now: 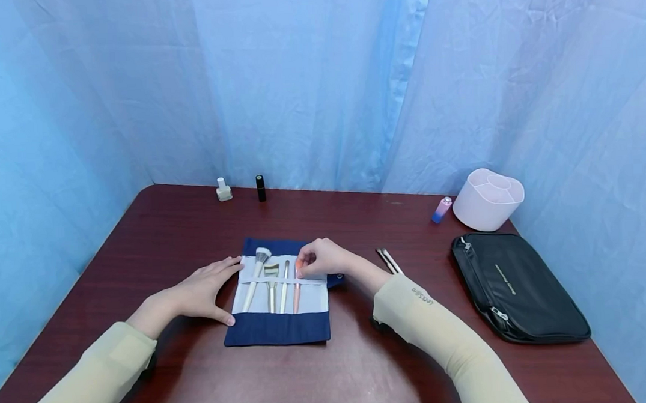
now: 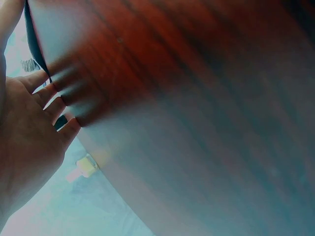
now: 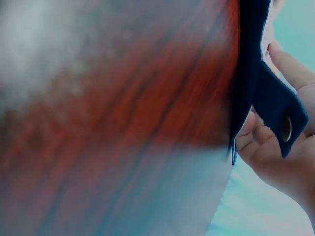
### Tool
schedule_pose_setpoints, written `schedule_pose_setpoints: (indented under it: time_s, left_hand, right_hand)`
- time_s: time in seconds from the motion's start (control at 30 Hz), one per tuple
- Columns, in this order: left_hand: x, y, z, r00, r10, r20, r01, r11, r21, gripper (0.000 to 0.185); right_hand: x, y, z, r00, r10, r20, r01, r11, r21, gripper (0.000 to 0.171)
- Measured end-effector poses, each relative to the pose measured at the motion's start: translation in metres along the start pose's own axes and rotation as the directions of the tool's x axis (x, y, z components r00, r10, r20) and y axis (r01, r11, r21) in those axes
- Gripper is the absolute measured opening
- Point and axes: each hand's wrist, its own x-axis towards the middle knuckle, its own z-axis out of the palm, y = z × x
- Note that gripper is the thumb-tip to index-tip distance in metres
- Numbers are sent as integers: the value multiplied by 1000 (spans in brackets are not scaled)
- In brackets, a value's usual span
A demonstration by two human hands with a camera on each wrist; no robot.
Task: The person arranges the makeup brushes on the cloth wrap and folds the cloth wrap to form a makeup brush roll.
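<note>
A navy and white brush roll [image 1: 277, 330] lies open on the dark red table [image 1: 167, 232] in the head view. Several makeup brushes sit under its elastic band: a fluffy white one [image 1: 257, 267], two gold ones and a pink-handled one [image 1: 297, 290]. My left hand [image 1: 207, 287] lies flat with straight fingers on the roll's left edge. My right hand [image 1: 317, 259] pinches the top of the pink-handled brush. In the right wrist view the roll's navy flap [image 3: 275, 105] with a snap hangs in front of my curled fingers [image 3: 256, 142].
Two loose brushes [image 1: 389, 260] lie right of the roll. A black zipped pouch [image 1: 516, 286] and a pale pink organiser cup [image 1: 487, 198] are at the right. A pink and blue bottle [image 1: 441, 210], nail polish [image 1: 224, 190] and black lipstick [image 1: 260, 188] stand at the back. Blue curtains surround the table.
</note>
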Motion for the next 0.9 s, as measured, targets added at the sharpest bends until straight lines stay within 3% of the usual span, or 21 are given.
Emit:
schedule_pose_setpoints:
  time_s: [0.4, 0.7, 0.9]
  left_hand:
    - [2, 2, -2, 1000, 6, 0, -6, 1000, 7, 113]
    - [1, 0, -1, 1000, 15, -4, -15, 1000, 9, 113]
    - [-1, 1, 1, 1000, 10, -4, -10, 1000, 2, 113]
  right_hand:
    - [-4, -3, -2, 999, -28, 20, 29, 999, -42, 7]
    - [-24, -6, -24, 996, -51, -77, 51, 999, 6, 22]
    - [-54, -7, -49, 984, -74, -162, 66, 997, -50, 27]
